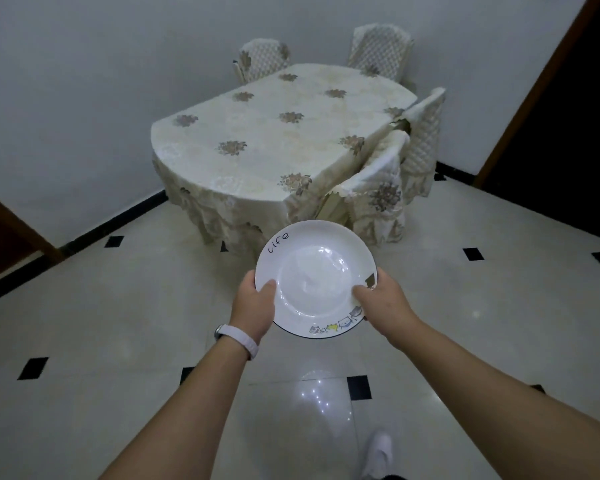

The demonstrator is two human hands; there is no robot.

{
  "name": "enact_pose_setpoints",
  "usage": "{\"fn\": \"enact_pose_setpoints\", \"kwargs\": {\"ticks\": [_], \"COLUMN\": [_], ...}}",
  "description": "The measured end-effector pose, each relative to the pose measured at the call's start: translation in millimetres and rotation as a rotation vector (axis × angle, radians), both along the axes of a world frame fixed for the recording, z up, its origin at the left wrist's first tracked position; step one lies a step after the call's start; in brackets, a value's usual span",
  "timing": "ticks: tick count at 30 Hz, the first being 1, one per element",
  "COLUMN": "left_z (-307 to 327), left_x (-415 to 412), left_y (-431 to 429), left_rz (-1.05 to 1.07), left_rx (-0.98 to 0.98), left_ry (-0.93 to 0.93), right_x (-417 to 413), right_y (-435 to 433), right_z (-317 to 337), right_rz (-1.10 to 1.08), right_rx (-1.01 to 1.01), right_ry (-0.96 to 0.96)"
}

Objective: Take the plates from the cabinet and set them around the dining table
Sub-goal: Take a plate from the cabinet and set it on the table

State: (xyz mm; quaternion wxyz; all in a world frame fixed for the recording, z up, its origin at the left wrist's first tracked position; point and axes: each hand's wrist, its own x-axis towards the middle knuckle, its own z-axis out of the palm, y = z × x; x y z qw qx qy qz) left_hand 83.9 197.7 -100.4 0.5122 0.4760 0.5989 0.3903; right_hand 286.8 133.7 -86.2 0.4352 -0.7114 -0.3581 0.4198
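A white plate (314, 271) with the word "Life" and small cartoon drawings on its rim is held out in front of me, above the floor. My left hand (253, 301) grips its left edge, thumb on the rim. My right hand (383, 299) grips its right edge, thumb on top. A dark rim under the plate hints at more than one plate, but I cannot tell. The dining table (278, 133), covered by a cream flowered cloth, stands ahead near the wall with nothing on it.
Chairs with quilted cream covers stand around the table: two at the far side (264, 60) (381, 50) and two on the right (378, 192) (425, 133). Glossy tiled floor (118, 323) lies between me and the table. Dark doorways (568, 133) flank the room.
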Motion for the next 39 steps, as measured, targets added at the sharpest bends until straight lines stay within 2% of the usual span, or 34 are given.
{"fn": "enact_pose_setpoints", "kwargs": {"ticks": [10, 20, 31, 39], "left_z": [-17.7, 5.6, 18.1, -3.4], "left_x": [172.7, 358.5, 492.7, 591.7], "left_y": [79.5, 143.1, 217.9, 315.2], "left_rz": [-0.127, -0.229, -0.401, -0.519], "left_rx": [-0.055, -0.033, 0.048, 0.048], "left_ry": [0.036, 0.062, 0.068, 0.116], "right_x": [162.7, 339.5, 452.9, 542.3], "right_y": [56.1, 104.7, 146.5, 228.4], "right_z": [-22.6, -6.7, 7.1, -2.0], "right_rz": [-0.125, -0.234, -0.372, -0.462], "right_rx": [-0.035, -0.041, 0.003, -0.038], "right_ry": [0.047, 0.045, 0.046, 0.005]}}
